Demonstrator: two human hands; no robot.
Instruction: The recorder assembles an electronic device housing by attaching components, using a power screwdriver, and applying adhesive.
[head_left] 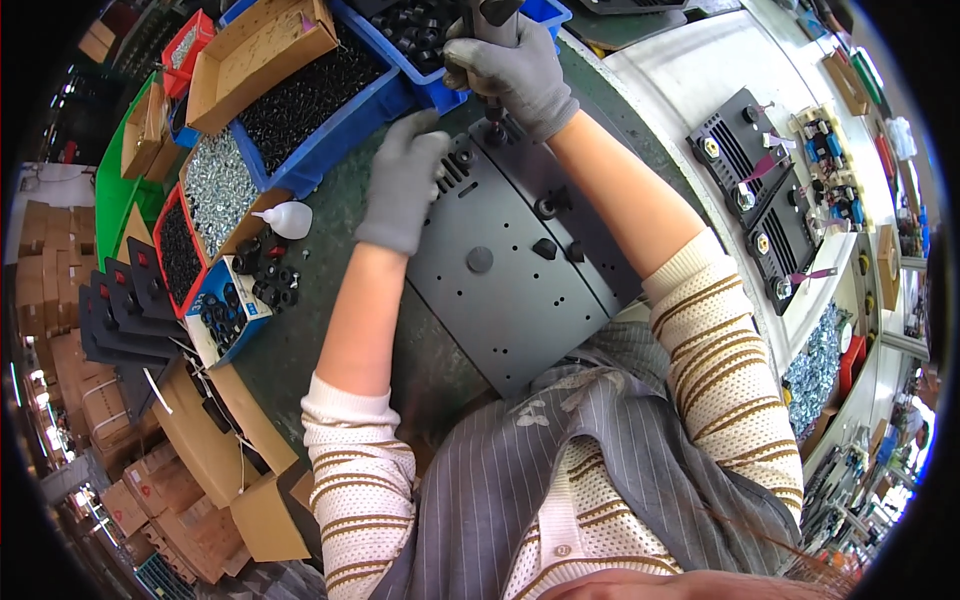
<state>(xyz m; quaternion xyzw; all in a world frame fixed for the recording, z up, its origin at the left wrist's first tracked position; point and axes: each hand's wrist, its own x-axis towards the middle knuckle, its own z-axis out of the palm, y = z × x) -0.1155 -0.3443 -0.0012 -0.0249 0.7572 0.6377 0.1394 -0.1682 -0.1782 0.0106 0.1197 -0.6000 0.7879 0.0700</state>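
A dark grey metal panel (480, 290) with holes, slots and black round fittings lies in front of me on the green work surface. My right hand (515, 80), in a grey glove, is wrapped round a black power screwdriver (492, 22). The tool points downward, its tip at a black round fitting (496, 133) near the panel's far edge. My left hand (405, 185), also gloved, has curled fingers at the panel's far left edge, beside its slots. Whatever lies under those fingers is hidden. A black knob-like piece (544, 249) sits on the panel's right part.
Blue bins (335, 135) of black screws and a carton of silver screws (222, 185) stand at the left. Near them are a white squeeze bottle (288, 219) and loose black fittings (276, 285). Two black slotted assemblies (745, 150) lie on a pale bench at the right.
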